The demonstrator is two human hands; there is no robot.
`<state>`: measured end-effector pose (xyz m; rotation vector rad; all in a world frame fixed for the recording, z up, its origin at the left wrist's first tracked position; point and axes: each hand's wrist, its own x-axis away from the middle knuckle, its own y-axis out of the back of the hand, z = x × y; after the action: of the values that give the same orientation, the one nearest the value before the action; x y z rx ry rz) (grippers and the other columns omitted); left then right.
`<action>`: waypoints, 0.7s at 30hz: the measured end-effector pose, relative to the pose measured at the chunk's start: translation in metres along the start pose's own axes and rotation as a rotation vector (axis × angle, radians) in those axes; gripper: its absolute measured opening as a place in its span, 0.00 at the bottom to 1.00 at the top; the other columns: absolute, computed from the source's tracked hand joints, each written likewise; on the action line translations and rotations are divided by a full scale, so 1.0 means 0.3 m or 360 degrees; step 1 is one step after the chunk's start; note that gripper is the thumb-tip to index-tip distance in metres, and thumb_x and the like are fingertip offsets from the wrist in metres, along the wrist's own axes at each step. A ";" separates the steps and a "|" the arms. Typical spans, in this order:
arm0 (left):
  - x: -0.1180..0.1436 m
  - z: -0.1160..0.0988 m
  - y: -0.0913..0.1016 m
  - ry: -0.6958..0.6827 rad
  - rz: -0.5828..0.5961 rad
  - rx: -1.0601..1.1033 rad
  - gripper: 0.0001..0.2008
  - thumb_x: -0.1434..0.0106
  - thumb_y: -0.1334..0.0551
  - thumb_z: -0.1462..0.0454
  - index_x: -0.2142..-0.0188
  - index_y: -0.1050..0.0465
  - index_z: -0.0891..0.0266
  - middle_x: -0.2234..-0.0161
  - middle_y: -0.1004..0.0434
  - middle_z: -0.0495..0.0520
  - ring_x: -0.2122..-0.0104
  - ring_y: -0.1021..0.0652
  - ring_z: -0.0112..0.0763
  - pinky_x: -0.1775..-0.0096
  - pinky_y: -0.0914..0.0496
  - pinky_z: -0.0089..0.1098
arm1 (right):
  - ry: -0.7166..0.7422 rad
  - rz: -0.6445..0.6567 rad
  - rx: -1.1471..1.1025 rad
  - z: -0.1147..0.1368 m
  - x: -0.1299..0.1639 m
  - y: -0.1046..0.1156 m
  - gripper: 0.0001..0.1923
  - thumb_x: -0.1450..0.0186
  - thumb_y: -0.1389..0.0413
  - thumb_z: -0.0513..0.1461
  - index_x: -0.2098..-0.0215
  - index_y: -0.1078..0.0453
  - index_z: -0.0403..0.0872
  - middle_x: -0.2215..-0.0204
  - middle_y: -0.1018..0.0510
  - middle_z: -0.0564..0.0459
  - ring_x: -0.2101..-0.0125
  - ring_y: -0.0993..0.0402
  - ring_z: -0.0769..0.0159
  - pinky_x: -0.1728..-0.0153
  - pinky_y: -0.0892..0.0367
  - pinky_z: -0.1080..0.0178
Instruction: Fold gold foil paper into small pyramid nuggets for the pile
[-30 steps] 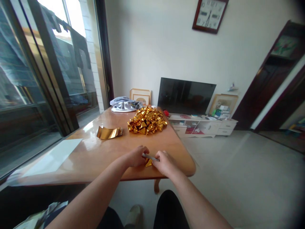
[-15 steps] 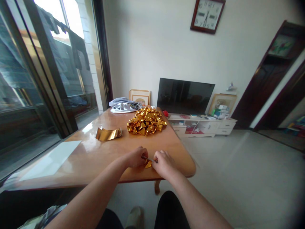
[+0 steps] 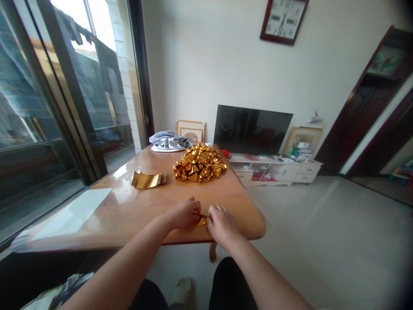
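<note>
Between my two hands, near the table's front edge, is a small piece of gold foil paper [image 3: 201, 221], partly folded. My left hand [image 3: 189, 213] pinches its left side with curled fingers. On the other side my right hand [image 3: 222, 221] grips the right end, thumb and fingers closed. My fingers cover much of the piece, so its full shape is hidden. Beyond my hands lies a heap of folded gold foil pieces [image 3: 198, 164]. A stack of curved gold foil sheets [image 3: 148, 180] rests to the left of the heap.
The glossy wooden table [image 3: 135, 215] has a rounded right corner. A pale sheet [image 3: 75, 213] lies at its left, and folded clothes [image 3: 171, 142] sit at the far end. Past the table stand a television [image 3: 251, 130] and a white cabinet [image 3: 284, 172]. Glass doors [image 3: 80, 94] are on the left.
Both hands stay in nearly the same place, still on the foil piece. The dark edge between them looks narrower and the gold face shows a little more. The whole view has shifted slightly.
</note>
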<state>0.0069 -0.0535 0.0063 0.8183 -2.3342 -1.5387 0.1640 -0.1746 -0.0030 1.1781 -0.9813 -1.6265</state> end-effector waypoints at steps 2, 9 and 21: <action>0.003 -0.009 0.003 0.0010 -0.0001 -0.0011 0.06 0.42 0.38 0.67 0.63 0.26 0.60 0.60 0.29 0.54 0.66 0.25 0.31 0.64 0.32 0.28 | 0.0024 0.0006 -0.0010 0.000 0.002 0.002 0.04 0.34 0.44 0.36 0.60 0.31 0.50 0.60 0.24 0.49 0.56 0.31 0.59 0.60 0.41 0.61; 0.045 -0.054 0.022 -0.0036 -0.0016 -0.0127 0.10 0.36 0.40 0.63 0.57 0.22 0.53 0.59 0.27 0.54 0.65 0.23 0.33 0.63 0.33 0.29 | 0.0146 -0.0031 0.0108 0.007 0.026 -0.003 0.06 0.31 0.47 0.37 0.60 0.28 0.52 0.61 0.25 0.49 0.56 0.32 0.57 0.60 0.40 0.60; 0.100 -0.080 -0.003 -0.0169 -0.0137 -0.0397 0.14 0.31 0.45 0.59 0.59 0.19 0.52 0.62 0.27 0.58 0.61 0.28 0.41 0.58 0.35 0.36 | 0.0146 -0.0022 0.0155 0.024 0.084 0.006 0.12 0.27 0.52 0.40 0.60 0.26 0.50 0.60 0.26 0.45 0.56 0.34 0.55 0.56 0.41 0.57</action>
<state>-0.0061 -0.0892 0.0123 0.8011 -2.1403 -1.9056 0.1532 -0.1984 -0.0066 1.3161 -1.0052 -1.5358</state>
